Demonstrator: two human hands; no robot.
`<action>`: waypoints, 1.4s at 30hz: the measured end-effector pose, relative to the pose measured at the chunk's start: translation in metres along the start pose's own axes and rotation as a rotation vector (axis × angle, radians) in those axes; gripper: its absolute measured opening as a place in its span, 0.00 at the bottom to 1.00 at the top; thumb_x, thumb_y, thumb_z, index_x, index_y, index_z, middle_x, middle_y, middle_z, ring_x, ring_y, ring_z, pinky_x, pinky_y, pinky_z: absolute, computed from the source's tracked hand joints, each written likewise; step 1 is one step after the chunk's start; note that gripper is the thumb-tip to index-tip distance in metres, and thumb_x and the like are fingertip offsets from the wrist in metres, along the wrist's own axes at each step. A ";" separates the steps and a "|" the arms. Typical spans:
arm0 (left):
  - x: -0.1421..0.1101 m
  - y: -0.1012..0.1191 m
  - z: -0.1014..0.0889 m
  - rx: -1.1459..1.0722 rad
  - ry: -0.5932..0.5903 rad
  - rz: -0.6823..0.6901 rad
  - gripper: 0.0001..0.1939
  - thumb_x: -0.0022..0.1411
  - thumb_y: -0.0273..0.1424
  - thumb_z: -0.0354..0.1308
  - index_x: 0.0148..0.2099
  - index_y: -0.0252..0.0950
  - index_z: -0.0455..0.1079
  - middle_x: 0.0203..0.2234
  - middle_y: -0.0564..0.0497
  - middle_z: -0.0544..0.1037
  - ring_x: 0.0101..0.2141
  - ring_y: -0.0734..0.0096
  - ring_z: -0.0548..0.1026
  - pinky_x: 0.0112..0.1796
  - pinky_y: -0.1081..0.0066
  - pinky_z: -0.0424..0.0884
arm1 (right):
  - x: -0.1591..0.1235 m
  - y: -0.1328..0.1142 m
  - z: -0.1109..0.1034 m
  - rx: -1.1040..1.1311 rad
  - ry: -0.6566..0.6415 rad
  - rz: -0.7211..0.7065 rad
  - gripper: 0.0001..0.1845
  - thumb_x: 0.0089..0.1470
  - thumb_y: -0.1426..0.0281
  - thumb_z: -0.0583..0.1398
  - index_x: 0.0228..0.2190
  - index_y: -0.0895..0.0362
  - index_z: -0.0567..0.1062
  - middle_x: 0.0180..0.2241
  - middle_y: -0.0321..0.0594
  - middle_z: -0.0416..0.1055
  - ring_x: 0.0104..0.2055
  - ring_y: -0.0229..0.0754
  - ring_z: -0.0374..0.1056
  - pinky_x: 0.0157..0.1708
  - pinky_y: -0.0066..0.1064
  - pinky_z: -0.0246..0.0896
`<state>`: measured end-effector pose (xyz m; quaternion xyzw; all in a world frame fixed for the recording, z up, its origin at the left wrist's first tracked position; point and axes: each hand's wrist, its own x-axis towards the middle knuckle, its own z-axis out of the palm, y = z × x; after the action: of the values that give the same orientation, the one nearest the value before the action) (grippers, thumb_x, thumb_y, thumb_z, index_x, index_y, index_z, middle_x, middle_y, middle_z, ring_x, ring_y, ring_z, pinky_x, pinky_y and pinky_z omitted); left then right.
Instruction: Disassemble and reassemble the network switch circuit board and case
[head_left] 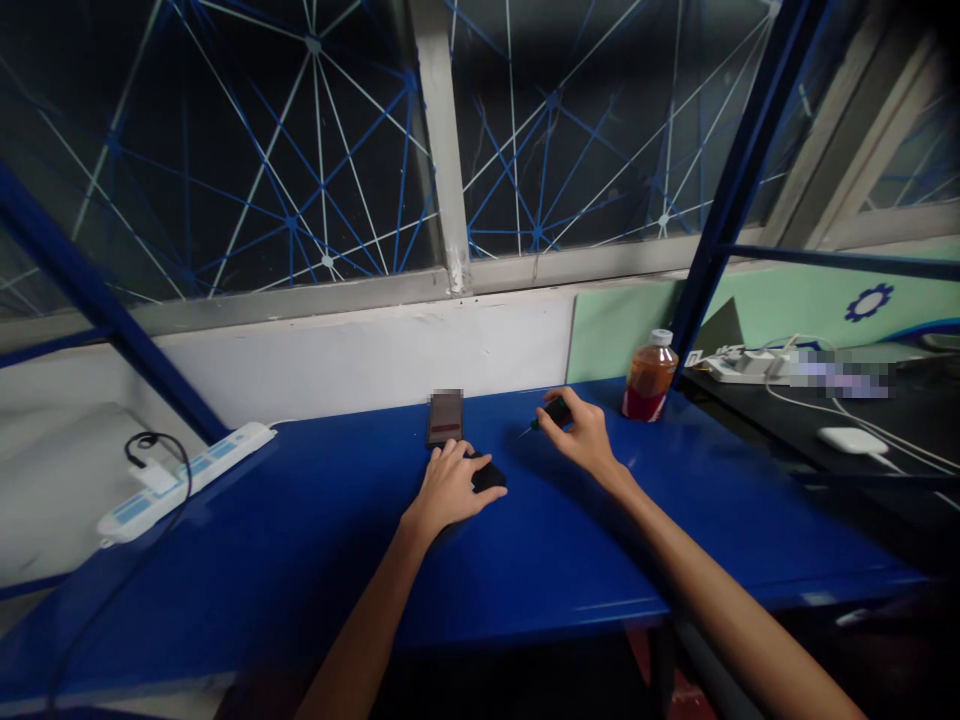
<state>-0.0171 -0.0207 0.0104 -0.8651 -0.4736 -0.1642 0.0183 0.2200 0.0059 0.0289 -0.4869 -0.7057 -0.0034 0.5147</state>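
Note:
My left hand (450,485) rests on the blue tabletop with its thumb and fingers around a small, flat black object (491,473). The hand covers part of that object, so its kind cannot be made out. In my right hand (583,437) is a screwdriver (556,410) with a dark green and black handle. Its thin shaft points down and left, toward the black object but apart from it. Just beyond my left fingers, a dark phone-like slab (445,418) lies on the table.
A bottle of orange-brown drink (651,377) stands at the back right. On the left lies a white power strip (187,482) with a black cable plugged in. Blue frame posts (731,200) rise at both sides. A black desk to the right holds a white charger (853,441) and cables.

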 end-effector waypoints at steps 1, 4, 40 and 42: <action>0.000 0.000 0.001 0.004 0.001 0.007 0.28 0.56 0.52 0.54 0.53 0.43 0.70 0.41 0.44 0.71 0.45 0.54 0.67 0.45 0.57 0.63 | 0.000 0.000 0.000 0.000 0.004 0.001 0.10 0.53 0.64 0.58 0.36 0.57 0.69 0.24 0.36 0.70 0.22 0.37 0.65 0.26 0.27 0.60; 0.001 0.001 0.005 0.027 0.008 -0.009 0.28 0.55 0.52 0.55 0.52 0.42 0.71 0.41 0.44 0.72 0.44 0.54 0.67 0.44 0.59 0.63 | 0.000 0.001 -0.001 0.005 0.012 0.004 0.10 0.53 0.64 0.58 0.36 0.57 0.69 0.23 0.36 0.70 0.22 0.37 0.65 0.25 0.27 0.60; 0.006 0.000 0.007 0.028 0.202 -0.049 0.14 0.64 0.37 0.52 0.44 0.39 0.75 0.49 0.43 0.69 0.52 0.53 0.64 0.49 0.56 0.62 | 0.002 -0.005 -0.007 0.037 0.060 -0.046 0.08 0.52 0.66 0.58 0.34 0.56 0.70 0.23 0.35 0.71 0.22 0.36 0.65 0.26 0.27 0.62; 0.007 -0.004 0.008 -0.099 0.177 0.054 0.11 0.64 0.33 0.52 0.38 0.40 0.77 0.46 0.46 0.72 0.49 0.59 0.67 0.50 0.59 0.62 | 0.001 -0.005 -0.007 0.035 0.061 -0.046 0.08 0.52 0.66 0.58 0.34 0.56 0.70 0.24 0.36 0.72 0.22 0.36 0.65 0.26 0.27 0.62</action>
<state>-0.0142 -0.0112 0.0044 -0.8595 -0.4380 -0.2626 0.0217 0.2216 0.0009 0.0353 -0.4612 -0.7006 -0.0174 0.5443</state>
